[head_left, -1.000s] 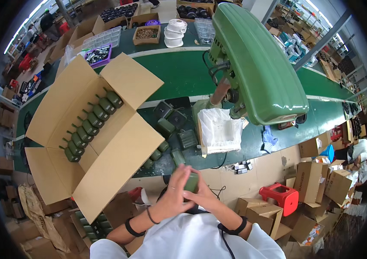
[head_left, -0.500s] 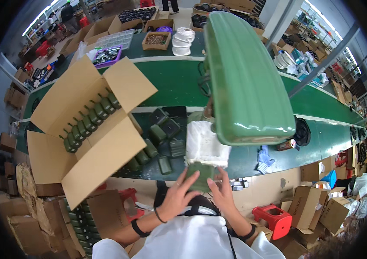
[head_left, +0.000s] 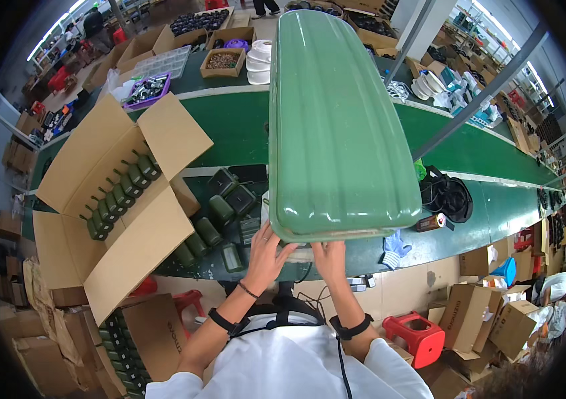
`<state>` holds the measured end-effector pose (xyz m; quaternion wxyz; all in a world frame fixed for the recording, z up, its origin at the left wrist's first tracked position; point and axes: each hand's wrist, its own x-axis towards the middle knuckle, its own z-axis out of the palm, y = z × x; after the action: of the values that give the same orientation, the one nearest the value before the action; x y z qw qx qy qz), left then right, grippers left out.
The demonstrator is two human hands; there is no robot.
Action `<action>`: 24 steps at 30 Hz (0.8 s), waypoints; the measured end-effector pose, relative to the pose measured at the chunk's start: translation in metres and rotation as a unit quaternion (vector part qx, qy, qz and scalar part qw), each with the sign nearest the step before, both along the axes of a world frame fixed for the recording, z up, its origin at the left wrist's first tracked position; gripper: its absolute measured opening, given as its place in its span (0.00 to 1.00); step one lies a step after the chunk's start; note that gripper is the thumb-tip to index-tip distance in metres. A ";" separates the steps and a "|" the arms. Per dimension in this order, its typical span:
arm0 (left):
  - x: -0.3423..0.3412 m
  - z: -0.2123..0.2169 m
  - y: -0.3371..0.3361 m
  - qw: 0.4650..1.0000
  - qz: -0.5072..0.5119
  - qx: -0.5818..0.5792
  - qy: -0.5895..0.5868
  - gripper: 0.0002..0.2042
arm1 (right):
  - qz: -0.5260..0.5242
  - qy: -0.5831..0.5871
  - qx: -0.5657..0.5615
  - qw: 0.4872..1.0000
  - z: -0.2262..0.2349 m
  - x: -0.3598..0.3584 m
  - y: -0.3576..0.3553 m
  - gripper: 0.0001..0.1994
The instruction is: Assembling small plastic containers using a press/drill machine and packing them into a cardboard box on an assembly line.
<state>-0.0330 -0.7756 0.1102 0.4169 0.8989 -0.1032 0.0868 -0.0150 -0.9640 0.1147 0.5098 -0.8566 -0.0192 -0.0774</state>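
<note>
A large green ribbed lamp shade (head_left: pixel 339 126) hangs over the work spot and covers its middle. My left hand (head_left: pixel 266 259) reaches under its near edge, thumb apart from the fingers. Beside it, my right hand (head_left: pixel 329 261) reaches under the same edge. The shade hides the fingertips of both hands and whatever they touch. A strip of the white pad (head_left: pixel 304 254) shows between my hands. Left of my hands, several dark green box-shaped casings (head_left: pixel 208 231) lie on the bench.
An open cardboard box (head_left: pixel 135 256) at the left holds a row of green casings with stubby antennas (head_left: pixel 117 196). A blue-striped glove (head_left: pixel 396 249), a can (head_left: pixel 431 223) and a black bag (head_left: pixel 448 194) sit at the right. Red stools (head_left: pixel 416 339) stand below the green bench (head_left: pixel 482 196).
My view has shifted, and the shade now covers more of the bench. Both hands have moved forward under its edge; the green casing that they held is now hidden.
</note>
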 end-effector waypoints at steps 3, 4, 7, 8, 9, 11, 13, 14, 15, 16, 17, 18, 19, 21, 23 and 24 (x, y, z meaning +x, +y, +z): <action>-0.001 -0.024 0.006 0.999 -0.004 -0.035 0.030 0.25 | -0.010 -0.060 -0.019 0.998 -0.022 -0.004 -0.002 0.11; -0.002 -0.027 0.008 0.998 -0.004 -0.041 0.041 0.24 | -0.010 -0.053 -0.024 0.998 -0.023 -0.007 -0.001 0.11; -0.003 -0.029 0.010 0.999 -0.023 -0.007 0.031 0.24 | 0.037 -0.063 -0.247 0.966 -0.049 -0.019 -0.013 0.10; -0.001 -0.031 0.011 1.000 -0.019 0.002 0.025 0.24 | 0.035 -0.063 -0.252 0.965 -0.047 -0.017 -0.012 0.10; 0.000 -0.031 0.013 0.999 -0.015 -0.013 0.043 0.25 | 0.026 -0.045 -0.194 0.980 -0.045 -0.016 -0.007 0.11; -0.001 -0.019 0.020 0.998 -0.023 -0.006 0.051 0.25 | 0.005 -0.035 -0.141 0.989 -0.038 -0.014 0.002 0.14; 0.002 -0.011 0.027 0.996 -0.040 0.008 0.077 0.31 | 0.008 -0.028 -0.081 0.996 -0.033 -0.005 -0.009 0.15; 0.004 -0.008 0.026 0.997 -0.036 0.009 0.068 0.31 | 0.020 -0.015 -0.011 1.000 -0.037 0.006 -0.013 0.17; 0.009 0.002 0.013 0.999 -0.025 0.006 0.035 0.35 | 0.048 -0.026 -0.073 0.996 -0.064 0.023 -0.049 0.18; 0.010 0.007 0.003 1.000 -0.003 0.006 0.008 0.39 | 0.033 -0.084 -0.148 0.985 -0.071 0.044 -0.090 0.18; 0.017 0.006 -0.007 1.000 0.006 -0.009 0.006 0.49 | 0.026 -0.139 -0.218 0.966 -0.069 0.064 -0.115 0.18; 0.021 0.001 -0.019 1.000 0.018 -0.008 0.009 0.49 | 0.038 -0.139 -0.216 0.966 -0.063 0.062 -0.107 0.18; 0.025 -0.006 -0.031 0.998 0.045 -0.014 0.030 0.52 | 0.043 -0.130 -0.192 0.972 -0.046 0.083 -0.132 0.18; 0.030 -0.036 -0.048 0.994 0.097 0.001 0.053 0.59 | 0.048 -0.114 -0.148 0.981 -0.017 0.104 -0.153 0.18; 0.029 -0.038 -0.049 0.992 0.110 -0.006 0.061 0.59 | 0.044 -0.094 -0.109 0.989 -0.006 0.088 -0.170 0.18; 0.030 -0.038 -0.048 0.991 0.119 -0.009 0.066 0.59 | 0.042 -0.083 -0.088 0.992 -0.001 0.085 -0.183 0.18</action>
<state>-0.0028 -0.8234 0.0727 0.4175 0.9048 0.0329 0.0770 0.0703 -1.1468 0.1133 0.4315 -0.8873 -0.1043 -0.1249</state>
